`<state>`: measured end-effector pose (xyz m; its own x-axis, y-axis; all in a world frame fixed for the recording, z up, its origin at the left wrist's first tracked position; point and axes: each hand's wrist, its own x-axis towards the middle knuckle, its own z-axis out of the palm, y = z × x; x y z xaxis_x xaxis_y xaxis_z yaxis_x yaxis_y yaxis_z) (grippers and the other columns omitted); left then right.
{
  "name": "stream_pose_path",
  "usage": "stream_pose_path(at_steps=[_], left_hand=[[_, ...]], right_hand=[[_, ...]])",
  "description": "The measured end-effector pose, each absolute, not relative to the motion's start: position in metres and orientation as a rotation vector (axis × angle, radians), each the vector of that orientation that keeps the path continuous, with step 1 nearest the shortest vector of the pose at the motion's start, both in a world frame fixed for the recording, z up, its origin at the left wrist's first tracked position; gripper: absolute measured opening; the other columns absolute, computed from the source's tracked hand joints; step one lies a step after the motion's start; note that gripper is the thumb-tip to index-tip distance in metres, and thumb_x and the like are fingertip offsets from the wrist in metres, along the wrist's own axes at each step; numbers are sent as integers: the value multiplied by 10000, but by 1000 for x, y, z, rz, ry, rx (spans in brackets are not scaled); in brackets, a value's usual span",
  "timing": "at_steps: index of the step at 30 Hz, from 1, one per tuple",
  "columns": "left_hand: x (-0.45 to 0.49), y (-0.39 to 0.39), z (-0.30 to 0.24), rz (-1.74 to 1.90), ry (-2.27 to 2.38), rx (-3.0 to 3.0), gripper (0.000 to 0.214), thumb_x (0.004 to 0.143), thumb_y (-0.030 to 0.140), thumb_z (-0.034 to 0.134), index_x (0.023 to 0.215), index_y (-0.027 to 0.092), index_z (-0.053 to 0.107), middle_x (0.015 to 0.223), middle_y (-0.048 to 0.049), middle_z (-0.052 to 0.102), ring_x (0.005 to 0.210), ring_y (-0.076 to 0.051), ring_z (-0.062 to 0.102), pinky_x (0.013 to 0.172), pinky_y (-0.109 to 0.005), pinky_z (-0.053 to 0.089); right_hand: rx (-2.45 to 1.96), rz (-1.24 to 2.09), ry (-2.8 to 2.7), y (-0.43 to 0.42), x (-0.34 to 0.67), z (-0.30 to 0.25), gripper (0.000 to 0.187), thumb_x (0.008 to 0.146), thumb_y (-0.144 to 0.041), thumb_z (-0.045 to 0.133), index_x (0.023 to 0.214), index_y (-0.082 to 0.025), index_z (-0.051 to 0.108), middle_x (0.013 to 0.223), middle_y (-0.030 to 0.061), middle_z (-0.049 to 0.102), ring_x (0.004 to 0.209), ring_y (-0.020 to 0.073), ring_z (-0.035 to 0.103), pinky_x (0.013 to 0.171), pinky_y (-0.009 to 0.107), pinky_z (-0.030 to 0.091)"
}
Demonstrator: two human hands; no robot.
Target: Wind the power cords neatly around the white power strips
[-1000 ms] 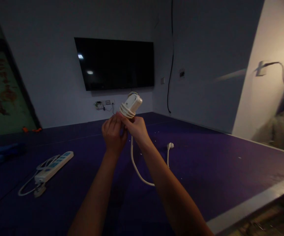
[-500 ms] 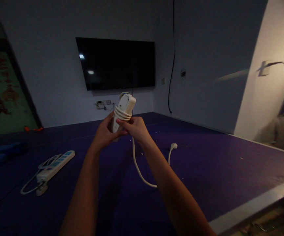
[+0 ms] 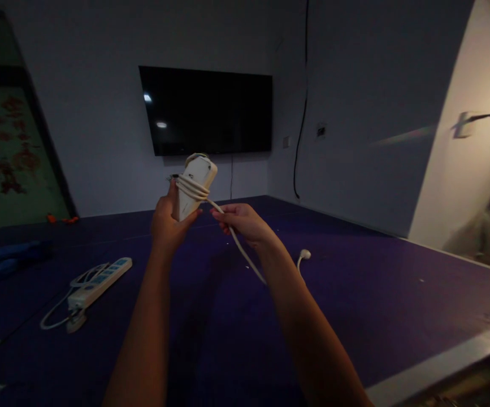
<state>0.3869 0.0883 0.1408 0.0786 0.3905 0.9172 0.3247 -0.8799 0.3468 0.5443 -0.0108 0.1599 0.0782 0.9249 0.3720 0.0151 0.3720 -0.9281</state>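
Observation:
My left hand point(image 3: 166, 223) grips a white power strip point(image 3: 194, 183) and holds it upright in front of me. Several turns of its white cord point(image 3: 245, 254) are wound around the strip's body. My right hand point(image 3: 242, 220) pinches that cord just right of the strip, and the cord runs taut from the windings through my fingers. The rest of the cord drops behind my right forearm, and its plug point(image 3: 305, 255) lies on the purple floor point(image 3: 355, 282).
A second power strip point(image 3: 99, 281) with a coiled cord lies on the floor at the left. A blue object point(image 3: 3, 257) rests further left. A dark wall-mounted TV point(image 3: 206, 110) hangs ahead. A pale raised edge point(image 3: 439, 362) borders the floor at bottom right.
My hands have parted: the left hand moved the strip left, and the right hand slid out along the cord, drawing it taut. The view shifted slightly.

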Motion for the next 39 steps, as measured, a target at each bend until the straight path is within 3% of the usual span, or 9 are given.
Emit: stream_pose_path(at_steps=[3,12,17,26,30,34,39], left_hand=[[387,94,136,1998,991,2264,945,696,548,682,1484,247,256,1195,-134,569,1123,-323,537,929,-478,448],[411,73,132,1995,1490,2348,815,799,447,602,1480,152,263,1187,-208,539,1076,-340,536,881,-461,450],[426,61,127,2015,1566,2348,753,836,430,558,1479,164,271,1228,-225,515,1072,-368,513,857,-520,436],[440,58,118,2062,1532,2334,647,865,382,513,1464,220,327,1237,-199,521,1058,-348,506,862,-500,400],[446,53,116,2134,1467,2313,601,869,445,496,1428,246,398,1273,-182,520,1088,-345,493,901,-508,362],[448,54,117,2199,1210,2323,640,828,507,548,1394,227,445,1271,-159,544,1111,-311,505,946,-470,366],[445,65,121,2105,663,2122,694,818,471,580,1416,179,385,1061,-109,630,950,-211,582,847,-359,464]], right_hand=[[-932,843,-1300,-8,538,158,67,773,-193,634,748,-131,630,475,-70,462,396,44,379,400,173,274],[-933,465,-1500,5,534,147,244,784,-294,522,606,-142,592,492,-69,329,443,53,292,447,206,204],[-1084,252,-1502,1,537,148,273,791,-318,517,670,-123,664,487,-51,381,453,66,319,454,215,209],[-1501,-243,-1228,-6,517,146,396,777,-499,624,617,-145,703,520,39,550,500,131,463,485,260,221],[-1589,-357,-1127,-2,521,143,375,790,-494,625,622,-168,702,599,90,639,543,161,525,499,266,259],[-1564,-369,-1082,0,535,144,344,785,-462,640,616,-166,690,594,76,639,542,156,529,504,259,272],[-1491,-365,-1062,0,554,146,318,753,-429,659,596,-154,682,527,32,585,498,128,477,494,246,272]])
